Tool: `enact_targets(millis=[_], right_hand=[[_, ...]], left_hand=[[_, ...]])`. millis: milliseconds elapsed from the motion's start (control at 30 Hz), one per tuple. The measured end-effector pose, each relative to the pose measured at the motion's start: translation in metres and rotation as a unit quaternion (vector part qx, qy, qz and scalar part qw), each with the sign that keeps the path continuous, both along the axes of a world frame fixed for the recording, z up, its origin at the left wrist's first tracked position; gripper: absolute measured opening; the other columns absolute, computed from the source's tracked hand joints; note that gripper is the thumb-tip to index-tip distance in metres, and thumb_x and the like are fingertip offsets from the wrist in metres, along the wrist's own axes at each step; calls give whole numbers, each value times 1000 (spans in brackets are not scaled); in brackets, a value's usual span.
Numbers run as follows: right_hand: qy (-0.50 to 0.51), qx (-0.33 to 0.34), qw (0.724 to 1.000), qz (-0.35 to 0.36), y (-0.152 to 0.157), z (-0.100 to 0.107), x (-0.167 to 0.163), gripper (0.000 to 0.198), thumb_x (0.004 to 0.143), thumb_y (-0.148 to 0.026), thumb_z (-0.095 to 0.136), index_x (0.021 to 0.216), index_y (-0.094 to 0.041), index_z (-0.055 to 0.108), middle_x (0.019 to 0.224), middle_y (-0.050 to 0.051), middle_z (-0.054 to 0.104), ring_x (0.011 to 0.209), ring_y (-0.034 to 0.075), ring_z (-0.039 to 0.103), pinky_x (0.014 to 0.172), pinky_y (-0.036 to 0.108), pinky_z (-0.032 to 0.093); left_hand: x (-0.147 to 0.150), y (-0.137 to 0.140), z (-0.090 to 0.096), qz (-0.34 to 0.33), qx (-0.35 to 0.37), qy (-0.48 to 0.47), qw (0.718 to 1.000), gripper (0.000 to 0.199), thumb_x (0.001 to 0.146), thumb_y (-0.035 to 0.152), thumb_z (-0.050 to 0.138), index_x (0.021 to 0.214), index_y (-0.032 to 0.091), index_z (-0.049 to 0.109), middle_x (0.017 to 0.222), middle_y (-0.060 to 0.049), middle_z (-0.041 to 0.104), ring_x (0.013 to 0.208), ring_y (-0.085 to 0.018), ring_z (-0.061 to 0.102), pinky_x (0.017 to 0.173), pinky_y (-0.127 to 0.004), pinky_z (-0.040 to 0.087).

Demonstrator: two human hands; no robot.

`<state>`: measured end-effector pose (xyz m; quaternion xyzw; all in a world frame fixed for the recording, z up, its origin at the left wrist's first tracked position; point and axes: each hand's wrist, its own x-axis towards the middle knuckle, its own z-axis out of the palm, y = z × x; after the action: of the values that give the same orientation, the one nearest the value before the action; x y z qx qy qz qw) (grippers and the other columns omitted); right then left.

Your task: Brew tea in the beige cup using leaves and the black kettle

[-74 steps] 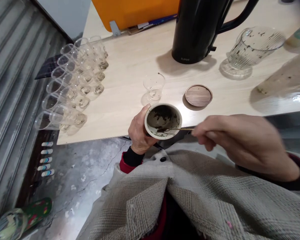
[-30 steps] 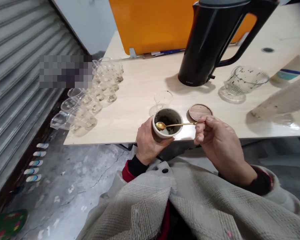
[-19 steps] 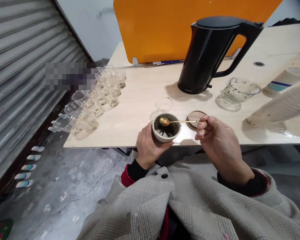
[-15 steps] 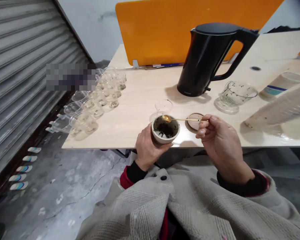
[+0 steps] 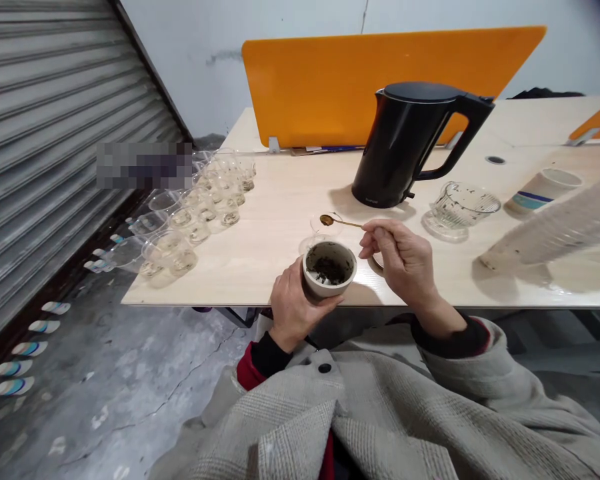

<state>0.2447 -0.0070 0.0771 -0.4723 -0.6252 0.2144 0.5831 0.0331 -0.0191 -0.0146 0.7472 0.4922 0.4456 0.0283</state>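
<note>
My left hand (image 5: pixel 297 300) is wrapped round a pale ceramic cup (image 5: pixel 329 291) at the table's front edge, tilted a little toward me. Dark loose tea leaves (image 5: pixel 331 269) lie inside it. Between the fingertips of my right hand (image 5: pixel 400 257) is the handle of a small gold spoon (image 5: pixel 347 223). Its bowl hangs over a clear plastic cup (image 5: pixel 326 230) standing just behind the ceramic one. Whether anything lies in the spoon, I cannot make out for sure. A round lid (image 5: pixel 377 264) is mostly hidden behind my right hand.
Several clear cups with dark bits inside (image 5: pixel 200 230) stand in rows at the left. A black kettle (image 5: pixel 400 147) is behind my hands. To the right are a ribbed glass bowl (image 5: pixel 465 207), a striped paper cup (image 5: pixel 543 193) and a lying stack of plastic cups (image 5: pixel 555 230).
My right hand has moved left and away from me, taking the spoon from over the ceramic cup to over the clear cup. My left hand still holds the ceramic cup. The camera view has shifted slightly.
</note>
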Motion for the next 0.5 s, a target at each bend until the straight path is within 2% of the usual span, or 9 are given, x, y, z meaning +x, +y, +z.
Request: enact_targets(millis=[200, 367, 500], right_hand=[[-2, 55, 998, -18, -5, 4, 2, 26, 109, -45, 57, 107, -24, 73, 83, 1, 73, 65, 13, 71, 66, 28, 61], [-56, 13, 998, 21, 0, -2, 3, 23, 108, -37, 57, 105, -22, 73, 79, -1, 70, 60, 10, 66, 62, 25, 57], [-4, 10, 1000, 9, 0, 1, 4, 23, 108, -37, 57, 106, -22, 73, 80, -1, 69, 60, 10, 65, 60, 25, 56]], left_hand=[[0, 0, -1, -1, -5, -7, 1000, 103, 71, 73, 90, 150, 19, 51, 128, -18, 76, 112, -37, 77, 95, -51, 63], [0, 0, -1, 1, -11, -8, 1000, 104, 70, 74, 90, 149, 19, 51, 129, -18, 75, 114, -38, 76, 97, -52, 63], [0, 0, -1, 1, -20, -8, 1000, 103, 69, 72, 91, 149, 20, 51, 130, -17, 75, 116, -38, 76, 97, -53, 63]])
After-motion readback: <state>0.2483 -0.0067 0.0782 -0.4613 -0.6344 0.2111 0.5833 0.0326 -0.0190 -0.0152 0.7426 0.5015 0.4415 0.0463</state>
